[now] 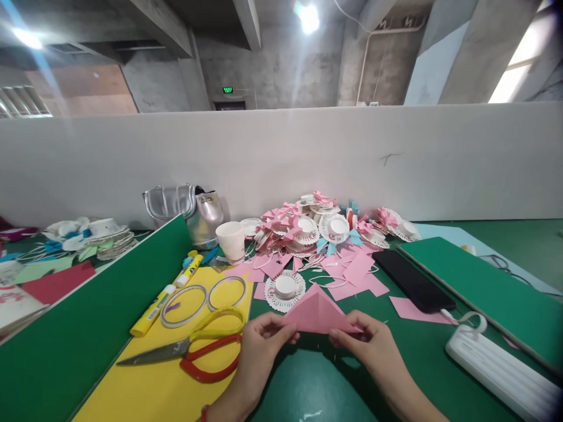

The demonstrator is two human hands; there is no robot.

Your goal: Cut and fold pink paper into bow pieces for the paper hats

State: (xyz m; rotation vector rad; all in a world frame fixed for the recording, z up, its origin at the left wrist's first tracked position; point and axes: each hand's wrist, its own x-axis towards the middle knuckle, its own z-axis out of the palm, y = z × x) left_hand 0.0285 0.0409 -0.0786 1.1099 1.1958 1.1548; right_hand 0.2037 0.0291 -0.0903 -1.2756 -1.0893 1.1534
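Observation:
A pink paper folded into a triangle is held just above the green table by both hands. My left hand pinches its left corner. My right hand pinches its right corner. Right behind the paper lies a white paper-cup hat. Red and yellow scissors rest on a yellow sheet left of my left hand.
A heap of pink paper and white cup hats fills the back middle. Two tape rings, glue sticks, a paper cup and a silver bag stand left. A black phone, white power bank and green board lie right.

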